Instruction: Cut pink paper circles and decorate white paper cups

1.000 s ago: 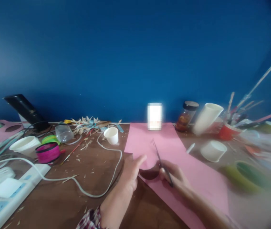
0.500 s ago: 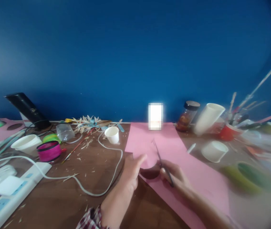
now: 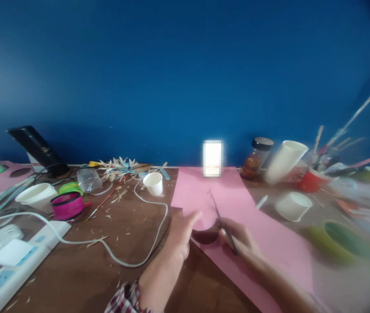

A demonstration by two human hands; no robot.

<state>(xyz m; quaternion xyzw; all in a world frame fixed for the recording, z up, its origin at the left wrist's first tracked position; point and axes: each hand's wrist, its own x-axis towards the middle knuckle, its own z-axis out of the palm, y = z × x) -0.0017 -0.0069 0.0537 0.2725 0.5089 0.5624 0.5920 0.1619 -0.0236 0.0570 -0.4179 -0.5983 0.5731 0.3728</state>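
A large sheet of pink paper (image 3: 274,245) lies across the desk, with a curved cut-out in its near-left part where brown tabletop shows through. My left hand (image 3: 183,234) grips the paper's left edge beside this curve, thumb on top and the other fingers mostly hidden. In my right hand (image 3: 240,239) is a pair of scissors (image 3: 216,208) with dark handles. Its blades point away from me over the paper, at the right end of the curved edge. How far apart the blades are is hard to make out.
A blurred bright rectangle (image 3: 213,158) stands at the paper's far end. To the left are a white paper cup (image 3: 153,184), a cable, a power strip (image 3: 25,265) and a magenta ring-shaped container (image 3: 67,206). Rightward stand a dark-lidded jar (image 3: 257,157), a white cup (image 3: 294,206) and a green tape roll (image 3: 335,243).
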